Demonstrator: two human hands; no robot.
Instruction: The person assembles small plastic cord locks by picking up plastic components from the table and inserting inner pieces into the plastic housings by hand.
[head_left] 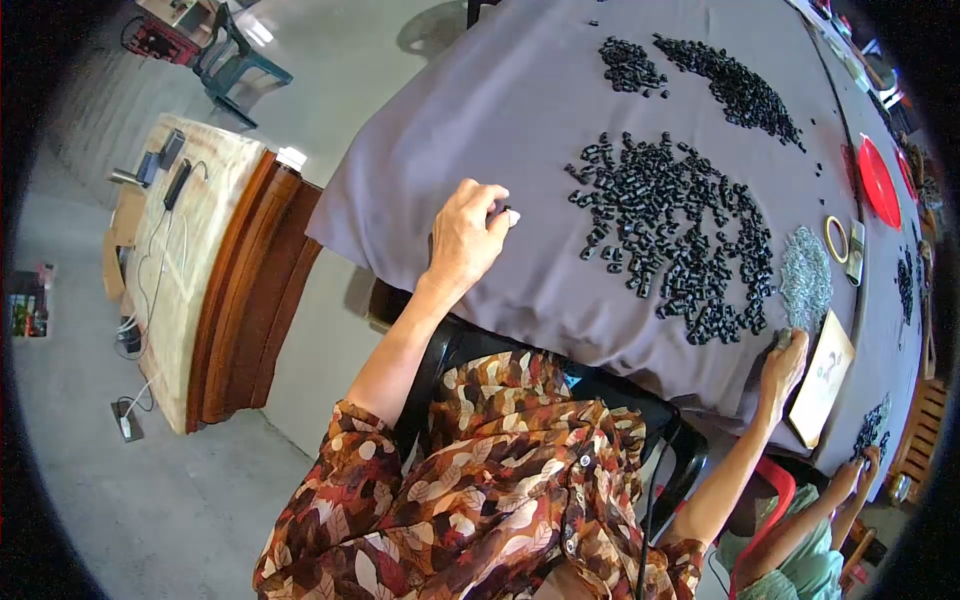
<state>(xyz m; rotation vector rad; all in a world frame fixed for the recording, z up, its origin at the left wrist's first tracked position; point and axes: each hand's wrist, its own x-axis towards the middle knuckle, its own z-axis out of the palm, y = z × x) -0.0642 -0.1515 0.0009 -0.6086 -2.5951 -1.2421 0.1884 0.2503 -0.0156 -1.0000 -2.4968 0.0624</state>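
Note:
My left hand (pixel 466 236) is above the left part of the grey cloth, its fingers curled and pinched on a small black piece (pixel 506 209). My right hand (pixel 784 368) is at the near edge of the table, fingers closed, with something greyish at the fingertips that I cannot make out. Just beyond it lies a heap of small clear pieces (pixel 806 278). Between my hands and farther out spreads a large pile of short black tubular pieces (pixel 668 225). A pale board (pixel 824 382) with dark marks lies right of my right hand.
Two more black piles, one small (pixel 632 66) and one long (pixel 735 88), lie farther back on the grey tablecloth (pixel 510 110). A tape roll (pixel 836 240) and red dish (pixel 878 182) are at right. Another person's hands (pixel 858 476) work beside a pile. A marble-topped cabinet (pixel 205 200) stands left.

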